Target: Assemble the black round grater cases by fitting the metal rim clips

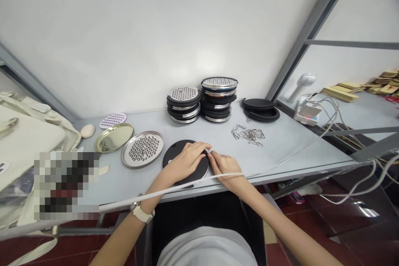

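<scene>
On the table, the black disc lies at the front edge. The right hand, right of its center, and the left hand, over its top, pinch a small metal piece at its right rim, both grips closed.

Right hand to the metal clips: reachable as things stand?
Likely yes: the metal clips lie close by with nothing standing between, though the right hand is busy at the black disc.

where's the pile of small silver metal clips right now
In the head view, the small silver metal clips lie loose on the light grey tabletop, to the right of both hands and just in front of the round black covers.
</scene>
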The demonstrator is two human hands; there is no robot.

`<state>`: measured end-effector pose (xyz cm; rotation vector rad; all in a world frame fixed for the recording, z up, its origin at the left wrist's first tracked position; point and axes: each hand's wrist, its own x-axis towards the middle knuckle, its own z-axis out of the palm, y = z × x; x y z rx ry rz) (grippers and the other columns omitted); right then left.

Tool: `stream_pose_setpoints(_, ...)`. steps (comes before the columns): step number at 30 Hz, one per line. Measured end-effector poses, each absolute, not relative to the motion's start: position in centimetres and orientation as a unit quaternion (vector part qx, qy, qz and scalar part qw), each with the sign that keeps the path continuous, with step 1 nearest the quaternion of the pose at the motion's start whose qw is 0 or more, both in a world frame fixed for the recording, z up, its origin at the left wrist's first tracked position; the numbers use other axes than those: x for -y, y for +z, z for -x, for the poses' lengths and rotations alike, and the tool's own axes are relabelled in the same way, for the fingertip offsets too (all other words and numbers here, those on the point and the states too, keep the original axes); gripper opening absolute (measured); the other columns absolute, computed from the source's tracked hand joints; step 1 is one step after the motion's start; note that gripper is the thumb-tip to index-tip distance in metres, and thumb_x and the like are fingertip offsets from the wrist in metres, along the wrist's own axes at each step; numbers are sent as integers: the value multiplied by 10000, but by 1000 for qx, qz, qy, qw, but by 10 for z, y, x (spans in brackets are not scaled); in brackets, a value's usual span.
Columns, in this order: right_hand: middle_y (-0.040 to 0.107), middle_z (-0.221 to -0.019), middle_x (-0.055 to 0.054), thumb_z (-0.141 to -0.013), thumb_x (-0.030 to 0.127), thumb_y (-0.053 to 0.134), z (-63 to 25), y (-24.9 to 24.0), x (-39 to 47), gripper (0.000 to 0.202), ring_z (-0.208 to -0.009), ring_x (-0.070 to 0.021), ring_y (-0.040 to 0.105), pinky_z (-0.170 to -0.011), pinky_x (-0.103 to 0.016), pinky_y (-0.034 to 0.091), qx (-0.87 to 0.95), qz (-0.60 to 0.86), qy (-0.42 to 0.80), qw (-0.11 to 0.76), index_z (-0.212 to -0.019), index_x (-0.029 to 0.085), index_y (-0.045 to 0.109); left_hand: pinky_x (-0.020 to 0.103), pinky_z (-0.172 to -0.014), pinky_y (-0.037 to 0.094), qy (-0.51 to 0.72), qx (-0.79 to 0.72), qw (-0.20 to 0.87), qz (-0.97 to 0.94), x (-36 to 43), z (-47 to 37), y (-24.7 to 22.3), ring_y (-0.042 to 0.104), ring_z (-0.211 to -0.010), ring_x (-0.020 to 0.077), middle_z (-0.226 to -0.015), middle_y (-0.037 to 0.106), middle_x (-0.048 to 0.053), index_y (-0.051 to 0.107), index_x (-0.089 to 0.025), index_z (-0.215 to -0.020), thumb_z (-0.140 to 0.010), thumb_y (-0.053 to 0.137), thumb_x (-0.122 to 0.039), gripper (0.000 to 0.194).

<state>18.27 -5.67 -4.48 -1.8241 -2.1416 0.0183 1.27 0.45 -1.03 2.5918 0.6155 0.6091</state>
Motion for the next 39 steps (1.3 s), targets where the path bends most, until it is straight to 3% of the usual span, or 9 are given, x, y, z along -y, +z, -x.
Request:
stream_pose_setpoints(22, 711, -750, -78, -1006, 229, 269, -181, -40, 54, 339, -609, -186, 652, -527, -292, 259, 760, 643, -11, 93, -1042, 120, 588, 357, -1025, 352, 212, -233, 199, -928, -7, -12, -17, 503, -1182, 178, -1270, 560, 57, 411, -221, -1299, -980, 367, -151, 330)
stream_pose_setpoints(39, 736, -787, -41, -1009, 328, 313, -182, -40, 52, 342, -644, -161, 676, -561, -245, 306, 726, 665, 49, 170, -1016, 191, 627, 388, -1029, 353, 221, -231, 193, -928, -4, -12, -12, 480, -1216, 191, -1284, 547, 77, 417, -219, -1298, -981, 356, -165, 328)
